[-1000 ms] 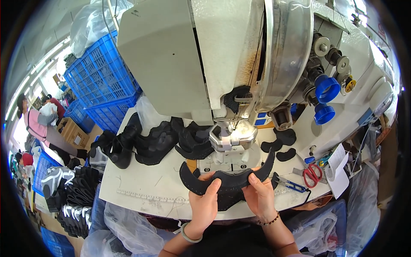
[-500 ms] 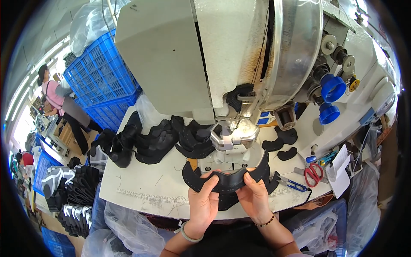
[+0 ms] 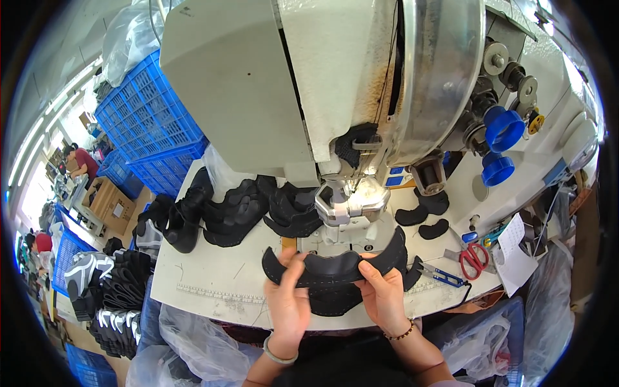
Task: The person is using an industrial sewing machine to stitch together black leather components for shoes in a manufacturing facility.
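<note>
A curved black shoe-upper piece [image 3: 333, 266] with a stitched lower edge spans between my two hands, in front of the sewing machine's lit needle area [image 3: 353, 201]. My right hand [image 3: 385, 298] pinches it right of centre, thumb on the near face, fingers behind. My left hand [image 3: 288, 311], slightly smeared by motion, grips its left part with the thumb in front; its other fingers are partly hidden. Under the held piece, more black pieces [image 3: 335, 301] lie at the table's near edge. Small curved black pieces [image 3: 433, 229] rest right of the needle area.
Stacked black shoe parts [image 3: 235, 216] cover the table's left side. Red-handled scissors [image 3: 474, 260], blue thread snips [image 3: 443, 276] and a paper sheet [image 3: 514, 255] lie at right. Blue crates [image 3: 147, 106] rise at back left. A person [image 3: 84, 162] is far left.
My left hand has shifted left along the piece, and the piece's left end has risen and moved left. My right hand has stayed nearly in place. Another person walking at far left is gone from view.
</note>
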A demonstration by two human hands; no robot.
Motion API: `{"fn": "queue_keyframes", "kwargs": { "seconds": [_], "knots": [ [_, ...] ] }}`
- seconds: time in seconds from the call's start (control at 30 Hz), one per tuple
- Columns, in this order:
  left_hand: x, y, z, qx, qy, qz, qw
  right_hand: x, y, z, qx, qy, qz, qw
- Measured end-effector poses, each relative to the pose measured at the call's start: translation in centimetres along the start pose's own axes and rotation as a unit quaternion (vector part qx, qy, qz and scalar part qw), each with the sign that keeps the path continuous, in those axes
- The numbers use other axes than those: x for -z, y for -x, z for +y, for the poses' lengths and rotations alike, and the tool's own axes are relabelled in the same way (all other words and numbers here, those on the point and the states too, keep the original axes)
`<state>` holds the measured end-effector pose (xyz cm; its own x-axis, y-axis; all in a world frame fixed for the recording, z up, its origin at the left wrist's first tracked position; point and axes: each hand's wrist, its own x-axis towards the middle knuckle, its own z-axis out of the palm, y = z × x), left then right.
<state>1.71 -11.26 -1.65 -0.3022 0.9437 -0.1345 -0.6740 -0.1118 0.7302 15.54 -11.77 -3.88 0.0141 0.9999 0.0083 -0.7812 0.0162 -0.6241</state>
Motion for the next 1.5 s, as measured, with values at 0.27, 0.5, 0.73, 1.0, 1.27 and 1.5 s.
{"fn": "queue_keyframes", "kwargs": {
  "seconds": [0.27, 0.5, 0.73, 1.0, 1.27, 1.5],
  "knots": [
    [1.7, 0.1, 3.7, -0.408, -0.510, -0.166, 0.738, 0.6, 0.8, 0.3, -0.018, 0.121, -0.049, 0.991],
    [6.1, -2.8, 8.7, -0.110, -0.594, -0.271, 0.750, 0.0, 1.9, -1.3, -0.009, 0.194, -0.124, 0.973],
    [4.3, -11.9, 9.3, -0.312, -0.513, -0.021, 0.800, 3.7, 0.7, -4.0, 0.057, 0.315, -0.003, 0.947],
    [0.6, -15.0, -1.1, -0.436, -0.667, -0.347, 0.495, 7.6, -1.7, -8.7, 0.180, 0.726, 0.192, 0.635],
    [0.3, -14.8, -1.7, -0.422, -0.705, -0.321, 0.470, 11.2, -4.3, -11.6, 0.167, 0.794, 0.002, 0.584],
    [3.1, -7.2, 0.7, -0.433, -0.626, -0.393, 0.515, 11.4, -4.8, -11.8, 0.166, 0.802, -0.029, 0.574]
  ]
}}
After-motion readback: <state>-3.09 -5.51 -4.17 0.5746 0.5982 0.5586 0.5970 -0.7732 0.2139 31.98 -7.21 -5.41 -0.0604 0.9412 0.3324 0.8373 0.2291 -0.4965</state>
